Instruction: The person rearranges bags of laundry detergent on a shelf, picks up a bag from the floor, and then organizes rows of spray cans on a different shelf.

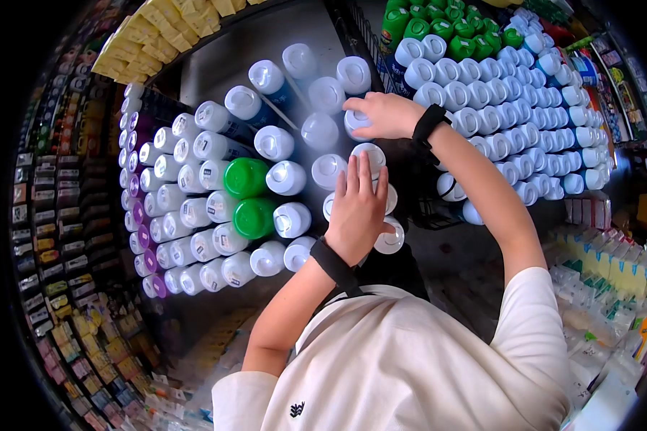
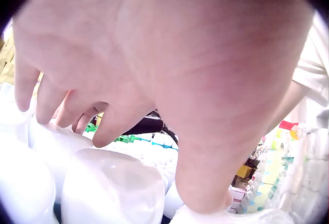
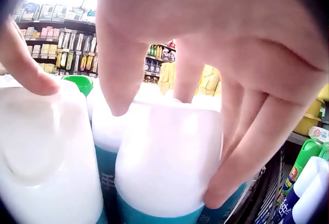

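Note:
My right hand (image 1: pixel 384 115) reaches over the back right of a shelf group and grips a white-capped can (image 3: pixel 167 162) by its cap. In the right wrist view, its fingers stand around that cap, and the can's body below is teal. The left hand (image 1: pixel 357 223) lies spread, palm down with straight fingers, over several white caps (image 1: pixel 328 172) at the near right of the same group. Seen from the left wrist, its fingertips and thumb come down onto the caps, with a pale cap (image 2: pixel 113 188) under the palm.
Two green caps (image 1: pixel 253 218) stand among the white ones, with purple-banded caps (image 1: pixel 145 235) farther left. Across a dark gap is another block of white-capped cans (image 1: pixel 496 115), with green cans (image 1: pixel 464 47) behind. Yellow packets (image 1: pixel 151 36) line the back left; packaged goods (image 1: pixel 604 287) lie at right.

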